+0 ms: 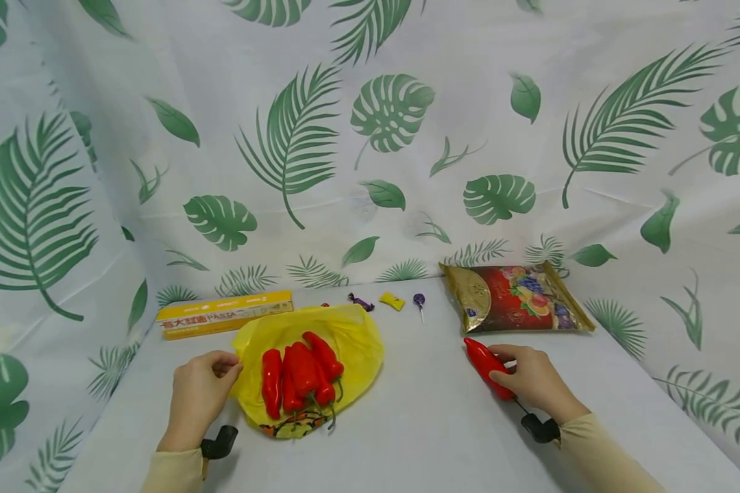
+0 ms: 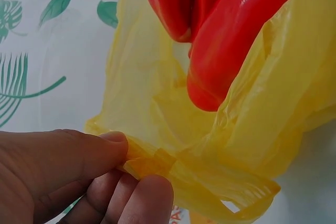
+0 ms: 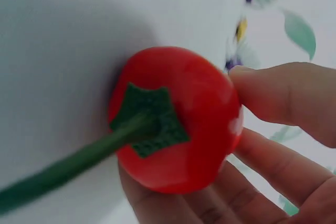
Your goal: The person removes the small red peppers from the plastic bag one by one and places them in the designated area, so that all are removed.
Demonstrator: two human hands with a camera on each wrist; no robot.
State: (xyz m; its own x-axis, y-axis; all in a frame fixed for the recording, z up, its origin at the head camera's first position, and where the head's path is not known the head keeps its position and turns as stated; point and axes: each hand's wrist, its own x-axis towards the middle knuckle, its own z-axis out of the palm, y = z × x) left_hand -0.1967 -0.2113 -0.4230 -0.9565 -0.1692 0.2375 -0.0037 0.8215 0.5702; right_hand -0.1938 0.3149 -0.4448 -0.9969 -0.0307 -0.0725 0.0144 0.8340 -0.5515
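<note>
A yellow plastic bag (image 1: 345,335) lies open on the table with several red chili peppers (image 1: 301,375) on it. My left hand (image 1: 200,390) pinches the bag's left edge (image 2: 173,169) between thumb and fingers (image 2: 149,195); a red pepper (image 2: 231,40) lies just beyond in the left wrist view. My right hand (image 1: 530,376) grips another red chili pepper (image 1: 487,366) on the table at the right. Seen from the right wrist, that pepper (image 3: 178,119) shows its green stem (image 3: 68,169) and my fingers (image 3: 283,98) curl round it.
A yellow pasta box (image 1: 225,313) lies at the back left. A gold and red snack bag (image 1: 514,298) lies at the back right. Small wrapped candies (image 1: 392,300) and a lollipop (image 1: 418,301) sit between them. A leaf-print cloth (image 1: 407,137) forms the backdrop.
</note>
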